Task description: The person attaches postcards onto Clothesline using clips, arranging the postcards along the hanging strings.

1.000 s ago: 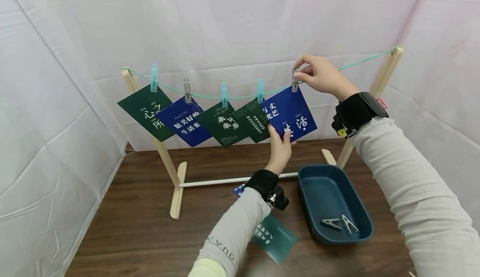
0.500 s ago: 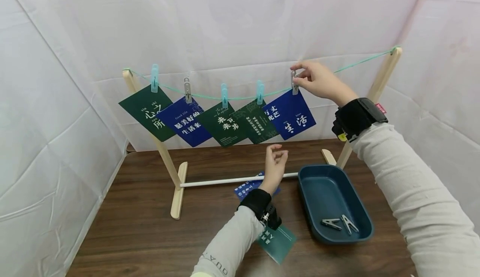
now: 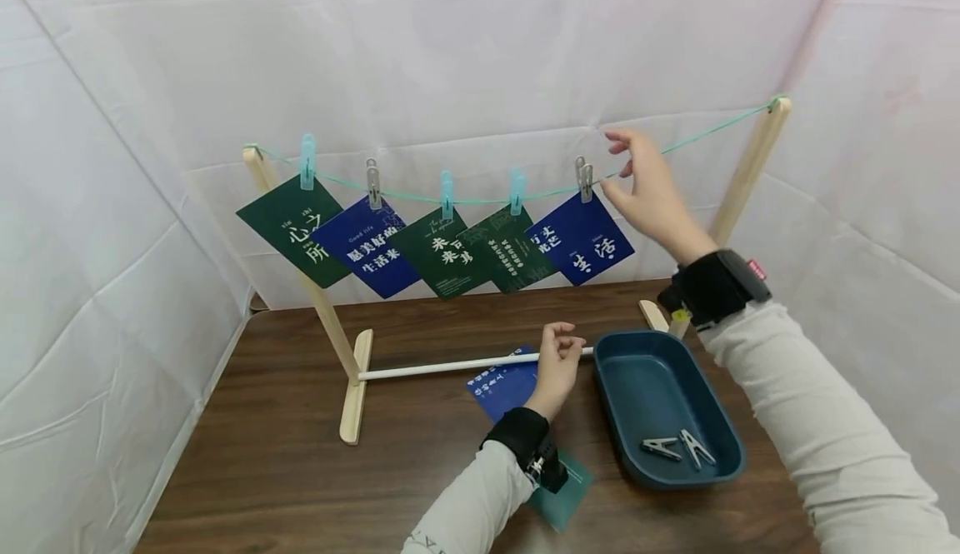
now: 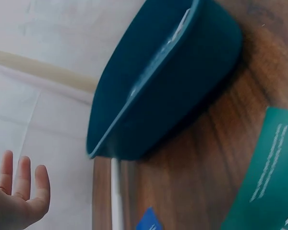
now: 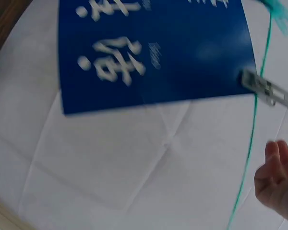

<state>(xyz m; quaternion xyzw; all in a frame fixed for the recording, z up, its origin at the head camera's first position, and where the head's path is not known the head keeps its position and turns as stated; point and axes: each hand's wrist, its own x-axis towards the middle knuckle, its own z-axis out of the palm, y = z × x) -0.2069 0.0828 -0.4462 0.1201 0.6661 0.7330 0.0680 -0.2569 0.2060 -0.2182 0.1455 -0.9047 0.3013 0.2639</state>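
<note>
right hand [image 3: 648, 192] empty, fingers apart, just right of the grey clip [image 3: 586, 184]; left hand [image 3: 557, 372] empty too, fingers kinda bent, way closer to the loose blue card [image 3: 501, 387] on the table [image 3: 258, 454] to its left

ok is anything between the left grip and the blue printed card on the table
Partly: the white rod crosses over the far part of the blue printed card in the head view. Nothing visible stands between the left grip and the card's nearer part.
</note>
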